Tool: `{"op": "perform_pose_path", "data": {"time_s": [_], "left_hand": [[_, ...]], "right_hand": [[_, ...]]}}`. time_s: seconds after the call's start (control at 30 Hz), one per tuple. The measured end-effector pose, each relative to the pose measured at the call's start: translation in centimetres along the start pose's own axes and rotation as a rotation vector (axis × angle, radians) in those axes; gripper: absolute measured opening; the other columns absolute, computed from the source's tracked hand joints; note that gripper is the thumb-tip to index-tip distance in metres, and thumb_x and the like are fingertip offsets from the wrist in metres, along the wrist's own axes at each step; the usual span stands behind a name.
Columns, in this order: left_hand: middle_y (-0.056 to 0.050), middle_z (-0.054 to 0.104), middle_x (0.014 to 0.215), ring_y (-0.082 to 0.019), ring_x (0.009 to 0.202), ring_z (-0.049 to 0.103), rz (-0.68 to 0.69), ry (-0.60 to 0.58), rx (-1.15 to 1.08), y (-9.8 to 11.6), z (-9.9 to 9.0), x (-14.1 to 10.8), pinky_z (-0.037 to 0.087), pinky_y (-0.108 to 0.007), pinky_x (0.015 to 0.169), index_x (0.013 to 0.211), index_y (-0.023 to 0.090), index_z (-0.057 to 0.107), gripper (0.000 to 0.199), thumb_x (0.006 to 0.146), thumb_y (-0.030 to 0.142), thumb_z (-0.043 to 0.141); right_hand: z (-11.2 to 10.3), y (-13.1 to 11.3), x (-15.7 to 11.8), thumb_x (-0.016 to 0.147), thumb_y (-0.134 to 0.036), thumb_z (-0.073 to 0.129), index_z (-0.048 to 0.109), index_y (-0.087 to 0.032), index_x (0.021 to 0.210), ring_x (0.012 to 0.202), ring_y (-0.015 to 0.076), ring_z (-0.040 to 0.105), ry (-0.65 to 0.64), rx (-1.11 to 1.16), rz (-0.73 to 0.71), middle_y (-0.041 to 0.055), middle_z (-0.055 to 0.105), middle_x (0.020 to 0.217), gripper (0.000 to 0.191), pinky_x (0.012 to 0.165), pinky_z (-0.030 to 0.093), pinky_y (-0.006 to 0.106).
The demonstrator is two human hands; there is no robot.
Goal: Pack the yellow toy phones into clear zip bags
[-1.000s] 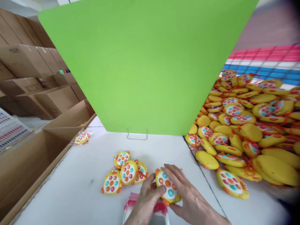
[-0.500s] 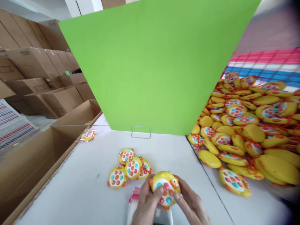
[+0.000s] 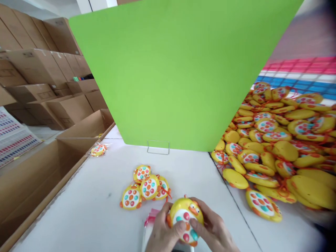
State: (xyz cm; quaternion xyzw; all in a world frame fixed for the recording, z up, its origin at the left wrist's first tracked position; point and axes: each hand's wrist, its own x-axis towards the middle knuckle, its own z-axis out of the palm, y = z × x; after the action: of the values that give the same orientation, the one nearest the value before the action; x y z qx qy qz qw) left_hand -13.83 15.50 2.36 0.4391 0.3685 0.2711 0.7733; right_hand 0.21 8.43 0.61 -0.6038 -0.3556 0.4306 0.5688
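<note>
A yellow duck-shaped toy with a white face of coloured buttons is held between both hands low in the view. My left hand grips its left side, thumb on the buttons. On the right side my right hand holds it, its thumb also over the buttons. Just behind them lie several like toys in a small overlapping group. Under my hands is a clear bag with a pink top edge, partly covered by them.
A large heap of yellow toys fills the right side. A green board stands at the back, a wire stand before it. One bagged toy lies at the left edge, beside an open cardboard box. Stacked cartons stand beyond.
The held toy has tilted and come slightly nearer, with both hands still on it. My thumbs have shifted on its buttons. An orange cord now shows behind it.
</note>
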Motion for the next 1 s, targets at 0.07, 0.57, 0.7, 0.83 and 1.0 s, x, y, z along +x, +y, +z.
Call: {"op": "perform_pose_path", "data": {"time_s": [0.07,0.57,0.7,0.83,1.0], "left_hand": [[-0.011,0.068,0.093,-0.029,0.091,0.062,-0.053,0.157,0.108,0.2,-0.3,0.0,0.051,-0.032,0.075,0.093,0.017,0.065,0.051,0.058,0.050,0.079],[-0.012,0.062,0.119,-0.030,0.105,0.059,-0.019,-0.052,-0.074,0.8,0.0,-1.2,0.047,-0.038,0.090,0.126,0.019,0.053,0.067,0.066,0.035,0.078],[-0.010,0.062,0.120,-0.030,0.107,0.058,0.009,-0.076,-0.036,0.9,0.0,-1.4,0.049,-0.035,0.088,0.124,0.020,0.054,0.059,0.070,0.028,0.075],[-0.009,0.062,0.122,-0.030,0.113,0.055,0.009,-0.078,-0.108,0.4,-0.2,-1.5,0.048,-0.035,0.091,0.124,0.022,0.054,0.060,0.069,0.025,0.076],[-0.011,0.064,0.116,-0.030,0.106,0.059,-0.020,-0.028,0.017,-0.1,-0.4,-1.7,0.052,-0.033,0.085,0.121,0.018,0.057,0.057,0.068,0.028,0.078]], "right_hand": [[-0.3,0.7,0.0,0.074,-0.057,0.063,0.058,-0.020,0.120,0.100,0.0290,0.064,-0.043,-0.055,0.022,0.0107,0.067,0.114,0.059,0.082,0.054,0.037],[0.5,-1.9,-1.0,0.082,-0.048,0.059,0.051,-0.019,0.126,0.107,0.0266,0.061,-0.056,0.072,0.053,0.0106,0.064,0.121,0.054,0.088,0.053,0.036],[0.8,-1.6,-1.0,0.082,-0.050,0.059,0.055,-0.019,0.123,0.104,0.0268,0.063,-0.018,0.036,0.056,0.0096,0.066,0.117,0.051,0.085,0.054,0.035],[0.8,-2.0,-1.2,0.081,-0.050,0.060,0.059,-0.019,0.118,0.099,0.0273,0.064,-0.028,0.042,0.096,0.0097,0.069,0.111,0.049,0.077,0.056,0.035],[1.0,-2.2,-1.8,0.085,-0.048,0.055,0.058,-0.016,0.118,0.098,0.0254,0.064,-0.089,0.046,0.035,0.0102,0.069,0.109,0.046,0.082,0.054,0.035]]}}
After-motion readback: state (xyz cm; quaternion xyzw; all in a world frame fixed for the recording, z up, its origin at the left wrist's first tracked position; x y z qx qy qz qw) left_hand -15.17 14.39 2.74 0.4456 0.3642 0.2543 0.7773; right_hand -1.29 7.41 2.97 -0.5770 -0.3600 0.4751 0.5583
